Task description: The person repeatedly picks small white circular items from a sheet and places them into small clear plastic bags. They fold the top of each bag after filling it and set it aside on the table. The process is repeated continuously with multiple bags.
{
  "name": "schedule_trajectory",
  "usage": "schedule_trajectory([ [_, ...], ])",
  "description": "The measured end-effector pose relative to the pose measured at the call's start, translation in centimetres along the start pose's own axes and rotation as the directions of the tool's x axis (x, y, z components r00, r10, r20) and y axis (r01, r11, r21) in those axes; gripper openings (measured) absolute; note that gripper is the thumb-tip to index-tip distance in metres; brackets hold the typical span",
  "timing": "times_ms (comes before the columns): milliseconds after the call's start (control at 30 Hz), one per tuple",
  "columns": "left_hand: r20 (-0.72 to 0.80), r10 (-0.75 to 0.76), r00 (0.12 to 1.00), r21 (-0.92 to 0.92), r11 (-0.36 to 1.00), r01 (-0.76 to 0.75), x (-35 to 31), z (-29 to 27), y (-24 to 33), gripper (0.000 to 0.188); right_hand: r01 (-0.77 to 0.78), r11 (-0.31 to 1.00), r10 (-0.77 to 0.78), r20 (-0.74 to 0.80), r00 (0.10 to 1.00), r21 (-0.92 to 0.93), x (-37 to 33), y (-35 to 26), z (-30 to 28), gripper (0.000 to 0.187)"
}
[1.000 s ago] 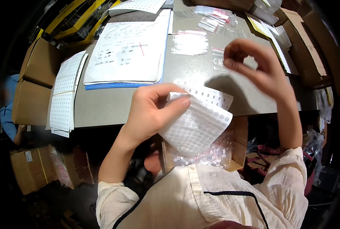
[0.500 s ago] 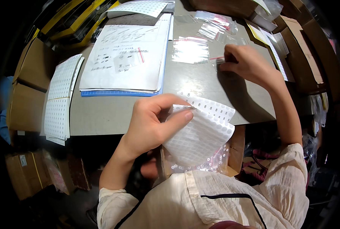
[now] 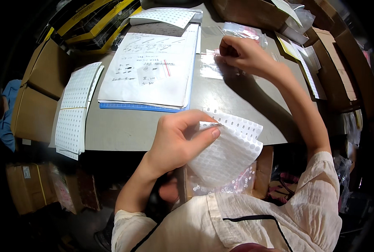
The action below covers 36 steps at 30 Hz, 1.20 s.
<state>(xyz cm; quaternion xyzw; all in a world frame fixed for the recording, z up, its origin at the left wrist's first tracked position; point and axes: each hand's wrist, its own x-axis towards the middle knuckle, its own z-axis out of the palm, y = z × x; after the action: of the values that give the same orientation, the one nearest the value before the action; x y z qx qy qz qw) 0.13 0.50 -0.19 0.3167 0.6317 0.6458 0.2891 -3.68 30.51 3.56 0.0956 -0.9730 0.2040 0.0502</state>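
Note:
My left hand (image 3: 178, 140) pinches sheets of round number stickers (image 3: 233, 153) between thumb and fingers, above the near table edge. The front sheet is folded over, pale backing showing; printed dots show behind it. My right hand (image 3: 245, 54) is at the far middle of the table, its fingers curled over a pile of small clear zip bags (image 3: 210, 69). A red strip shows at its fingertips, but what it grips, if anything, is hidden. Under the sheets, an open cardboard box (image 3: 263, 170) holds clear bags with small round stickers (image 3: 237, 182).
A stack of handwritten papers (image 3: 145, 90) with a small zip bag on top lies on a blue board (image 3: 140, 106). Banded sticker sheets (image 3: 73, 111) lie at the left edge. More plastic bags (image 3: 245, 31) lie at the back. Cardboard boxes (image 3: 38, 109) flank the table.
My right hand has moved left, from a single red-striped zip bag onto the bag pile. My left hand still holds the sticker sheets. The view has shifted slightly.

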Motion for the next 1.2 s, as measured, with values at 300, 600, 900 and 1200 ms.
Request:
schedule_trajectory([
  [300,-0.078,0.056,0.995,-0.015,0.998,-0.057,-0.2,0.4,-0.2,0.016,-0.227,0.97,0.231,-0.052,0.971,0.084,-4.4,2.6,-0.7,0.038],
  [600,-0.052,0.038,0.998,0.02,0.999,-0.037,0.1,0.2,-0.6,0.017,-0.334,0.924,0.35,-0.059,0.935,0.187,-13.8,-0.7,-1.4,0.031],
  [900,-0.045,0.046,0.998,0.061,0.997,-0.043,0.1,1.9,0.4,0.018,-0.236,0.865,0.262,0.004,0.965,0.443,-16.5,-6.0,-1.2,0.021],
  [1200,-0.075,0.08,0.994,0.154,0.986,-0.068,0.2,4.3,0.7,0.013,0.161,0.957,-0.088,-0.289,0.953,0.24,-17.1,-9.8,-0.4,0.021],
])
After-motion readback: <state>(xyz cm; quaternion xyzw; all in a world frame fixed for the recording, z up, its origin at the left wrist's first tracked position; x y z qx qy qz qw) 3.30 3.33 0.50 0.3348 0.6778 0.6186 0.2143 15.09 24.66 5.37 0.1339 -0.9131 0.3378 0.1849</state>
